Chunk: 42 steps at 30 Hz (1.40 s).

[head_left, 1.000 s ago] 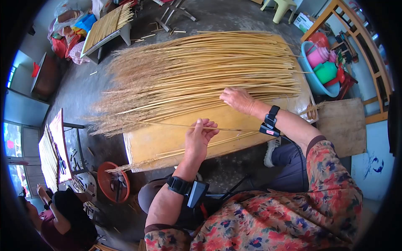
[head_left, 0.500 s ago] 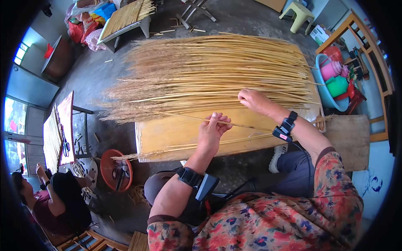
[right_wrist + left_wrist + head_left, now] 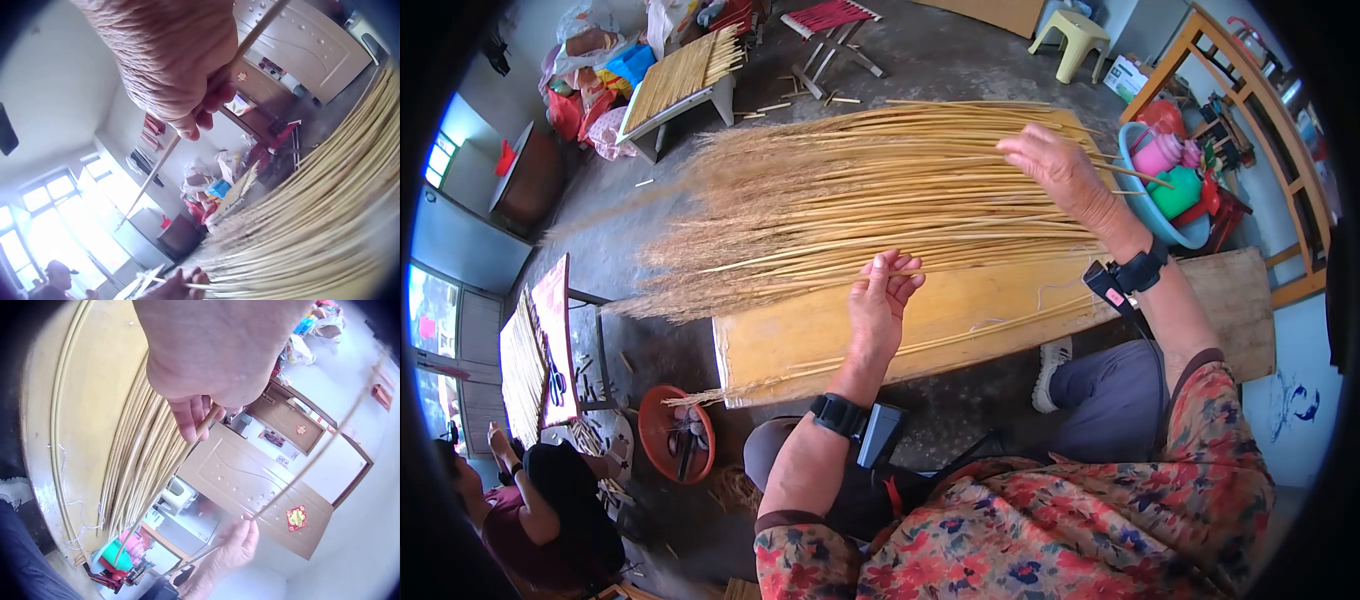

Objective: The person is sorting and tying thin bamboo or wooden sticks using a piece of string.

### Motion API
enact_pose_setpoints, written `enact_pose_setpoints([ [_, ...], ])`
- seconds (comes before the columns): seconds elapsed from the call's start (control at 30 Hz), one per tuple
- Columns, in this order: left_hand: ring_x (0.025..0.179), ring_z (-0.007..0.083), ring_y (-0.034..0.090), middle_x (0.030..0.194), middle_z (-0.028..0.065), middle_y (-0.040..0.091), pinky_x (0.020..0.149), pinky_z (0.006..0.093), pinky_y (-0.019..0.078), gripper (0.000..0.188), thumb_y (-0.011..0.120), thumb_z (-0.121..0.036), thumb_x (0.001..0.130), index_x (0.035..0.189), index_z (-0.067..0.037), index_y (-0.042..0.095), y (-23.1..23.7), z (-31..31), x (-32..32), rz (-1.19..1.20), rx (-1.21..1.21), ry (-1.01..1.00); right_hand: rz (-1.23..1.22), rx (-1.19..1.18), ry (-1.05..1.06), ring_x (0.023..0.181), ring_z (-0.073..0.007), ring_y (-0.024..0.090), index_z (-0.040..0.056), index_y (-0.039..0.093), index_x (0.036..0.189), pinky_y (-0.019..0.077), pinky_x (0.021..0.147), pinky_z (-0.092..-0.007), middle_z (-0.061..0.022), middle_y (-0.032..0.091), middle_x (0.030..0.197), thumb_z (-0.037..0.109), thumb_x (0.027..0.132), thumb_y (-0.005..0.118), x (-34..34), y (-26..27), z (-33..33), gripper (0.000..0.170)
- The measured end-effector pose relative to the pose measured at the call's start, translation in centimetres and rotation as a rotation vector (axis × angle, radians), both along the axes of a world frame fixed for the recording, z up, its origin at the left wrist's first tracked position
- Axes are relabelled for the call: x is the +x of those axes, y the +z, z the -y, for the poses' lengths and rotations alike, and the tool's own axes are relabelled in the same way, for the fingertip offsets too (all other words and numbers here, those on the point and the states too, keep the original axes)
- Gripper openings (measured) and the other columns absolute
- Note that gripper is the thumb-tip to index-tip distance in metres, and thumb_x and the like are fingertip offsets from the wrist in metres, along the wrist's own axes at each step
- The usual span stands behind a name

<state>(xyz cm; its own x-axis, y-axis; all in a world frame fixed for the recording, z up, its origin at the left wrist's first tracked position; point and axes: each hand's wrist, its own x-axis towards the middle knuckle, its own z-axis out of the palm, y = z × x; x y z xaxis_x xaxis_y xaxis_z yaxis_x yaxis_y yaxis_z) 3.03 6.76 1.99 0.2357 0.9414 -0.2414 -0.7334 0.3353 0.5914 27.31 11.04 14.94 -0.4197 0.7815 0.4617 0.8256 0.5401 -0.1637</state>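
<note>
- An orange basin (image 3: 647, 440) stands on the dark floor, a dark tool inside it.
- A person in a dark red top (image 3: 520, 520) sits at the lower left.
- Beside them is a pink-topped table (image 3: 557, 300), with scissors (image 3: 556, 388) lying on it.
- Farther up, a dark brown vat (image 3: 530, 190) carries a small red object (image 3: 505, 158) at its edge.
- Red bags (image 3: 570, 115) and a blue bag (image 3: 632, 65) are heaped near the wall.
- A folding stool (image 3: 830, 18) with a red seat and a pale yellow stool (image 3: 1072, 42) stand at the back.
- A light blue basin (image 3: 1150, 218) holds pink and green items, near a wooden frame (image 3: 1165, 60).
- The left wrist view shows a brown door (image 3: 250, 475) bearing a red-and-gold paper (image 3: 297, 517).
</note>
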Motion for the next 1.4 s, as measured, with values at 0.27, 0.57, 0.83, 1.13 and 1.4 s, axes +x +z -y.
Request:
enact_pose_setpoints([
  [0.27,0.093,0.0211,0.057,0.095,0.0112,0.057,0.079,0.0334,0.0501,0.027,0.048,-0.023,0.089,0.104,-0.001,0.049,1.1,-0.4,0.7,0.045,0.090,-0.026,0.099,-0.132,0.346,0.075,-0.0264,0.057,0.0037,0.058,0.089,0.0472,0.068,-0.0336,-0.0104,0.058,0.082,0.013,0.079,0.050,-2.1,-4.0,0.8,0.016],
  [0.57,0.094,0.0199,0.055,0.098,0.0098,0.056,0.079,0.0304,0.0492,0.037,0.049,-0.027,0.088,0.116,-0.003,0.043,1.0,-0.5,-0.4,-0.014,0.158,0.015,0.013,-0.378,0.130,0.073,-0.0277,0.059,0.0093,0.059,0.089,0.0479,0.062,-0.0370,-0.0094,0.059,0.079,0.022,0.081,0.052,-6.2,-6.1,1.8,0.017],
  [0.83,0.090,0.0191,0.056,0.095,0.0100,0.055,0.074,0.0281,0.0505,0.036,0.047,-0.028,0.089,0.113,-0.002,0.044,1.1,-0.7,-0.1,-0.048,0.153,0.019,-0.097,-0.433,0.164,0.073,-0.0288,0.058,0.0074,0.060,0.085,0.0463,0.064,-0.0390,-0.0113,0.058,0.076,0.021,0.078,0.055,-6.6,-6.7,1.5,0.016],
  [1.13,0.093,0.0249,0.057,0.095,0.0125,0.058,0.076,0.0348,0.0513,0.028,0.047,-0.024,0.089,0.107,-0.003,0.047,1.3,-0.6,0.5,0.041,0.102,-0.018,0.003,-0.136,0.139,0.076,-0.0279,0.057,0.0037,0.056,0.086,0.0469,0.067,-0.0359,-0.0098,0.057,0.081,0.014,0.077,0.053,-4.6,-4.0,0.8,0.014],
  [1.4,0.098,0.0272,0.055,0.099,0.0144,0.057,0.083,0.0379,0.0487,0.029,0.045,-0.026,0.090,0.106,-0.003,0.048,1.7,-0.6,0.9,0.075,0.101,-0.059,-0.461,0.454,-0.028,0.075,-0.0120,0.058,0.0064,0.057,0.091,0.0473,0.064,-0.0253,-0.0041,0.060,0.087,0.012,0.084,0.053,-0.8,10.8,0.0,0.010],
])
